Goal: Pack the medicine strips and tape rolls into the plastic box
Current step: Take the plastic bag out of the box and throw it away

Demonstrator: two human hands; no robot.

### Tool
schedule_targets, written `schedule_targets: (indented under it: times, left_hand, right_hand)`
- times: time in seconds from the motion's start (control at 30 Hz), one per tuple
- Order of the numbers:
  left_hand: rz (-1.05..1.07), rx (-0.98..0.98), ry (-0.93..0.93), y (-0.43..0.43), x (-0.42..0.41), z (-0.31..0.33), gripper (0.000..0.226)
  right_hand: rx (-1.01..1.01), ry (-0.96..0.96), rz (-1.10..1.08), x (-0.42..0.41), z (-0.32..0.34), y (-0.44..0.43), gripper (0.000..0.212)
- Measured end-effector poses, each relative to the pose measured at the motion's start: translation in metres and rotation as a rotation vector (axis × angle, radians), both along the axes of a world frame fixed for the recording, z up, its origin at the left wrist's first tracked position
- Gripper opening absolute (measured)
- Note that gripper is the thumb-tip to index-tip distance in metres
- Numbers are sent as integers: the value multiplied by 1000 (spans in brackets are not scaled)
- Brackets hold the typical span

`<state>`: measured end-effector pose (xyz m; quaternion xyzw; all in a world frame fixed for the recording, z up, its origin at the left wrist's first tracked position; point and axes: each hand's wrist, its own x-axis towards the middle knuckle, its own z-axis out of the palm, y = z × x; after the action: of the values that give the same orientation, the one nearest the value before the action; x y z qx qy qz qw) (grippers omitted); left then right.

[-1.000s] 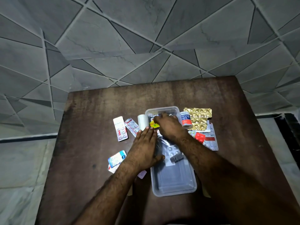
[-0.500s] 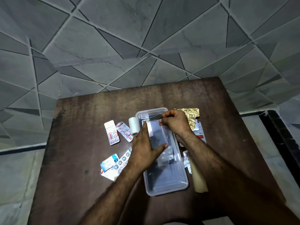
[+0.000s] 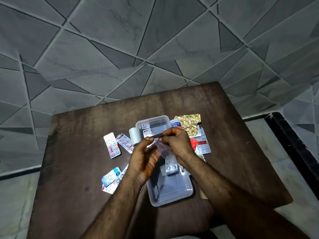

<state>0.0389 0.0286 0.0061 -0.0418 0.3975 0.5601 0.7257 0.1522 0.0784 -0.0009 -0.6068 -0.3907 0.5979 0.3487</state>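
A clear plastic box (image 3: 187, 190) lies in the middle of the brown table (image 3: 77, 152), with a few silver medicine strips (image 3: 170, 167) inside. Above the box, my left hand (image 3: 145, 163) and my right hand (image 3: 178, 144) both pinch one medicine strip (image 3: 156, 135), held nearly edge-on. A white tape roll (image 3: 133, 135) stands against the box's left wall. A blue-labelled adhesive tape roll (image 3: 174, 124) stands at its right wall. Loose strips lie on both sides.
Left of the box lie two silver strips (image 3: 111, 145), (image 3: 124, 143) and a blue-white strip (image 3: 110, 176). To the right are a gold foil strip (image 3: 189, 122), a red strip (image 3: 193, 143) and a silver one (image 3: 204, 145). A brown cardboard piece (image 3: 203, 194) is near the box's right side.
My right hand has lifted a strip out of the box's far end. My left hand has left the box's side and joined it on the strip.
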Motion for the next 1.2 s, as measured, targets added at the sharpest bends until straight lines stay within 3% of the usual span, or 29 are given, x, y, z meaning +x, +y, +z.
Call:
schedule_targets:
  times: [0.1, 0.23, 0.33, 0.43, 0.53, 0.63, 0.7, 0.8, 0.97, 1.2]
  left_hand:
    - [18, -4, 102, 2, -2, 0, 11]
    - [64, 26, 43, 2, 0, 2, 13]
    - [-10, 0, 170, 4, 8, 2, 19]
    - [-24, -23, 275, 7, 25, 4, 29]
    - [-27, 17, 347, 11, 45, 10, 32]
    - [-20, 91, 356, 21, 66, 13, 33]
    - [-16, 132, 338, 29, 86, 17, 35]
    - [-49, 163, 338, 39, 124, 20, 32]
    - [-181, 164, 610, 58, 206, 17, 29]
    - [-368, 146, 447, 97, 340, -2, 39]
  right_hand:
    - [220, -234, 169, 2, 5, -8, 12]
    - [454, -471, 185, 11, 10, -10, 16]
    - [521, -532, 231, 25, 7, -8, 26]
    - [382, -444, 262, 39, 5, -11, 30]
    - [176, -147, 126, 58, 9, -8, 27]
    - [57, 136, 1, 79, 16, -8, 7]
    - [-9, 211, -22, 98, 12, -9, 22]
    - [-47, 306, -8, 129, 14, -8, 15]
    - [91, 296, -99, 206, 24, 1, 11]
    - [93, 266, -271, 337, 4, 24, 19]
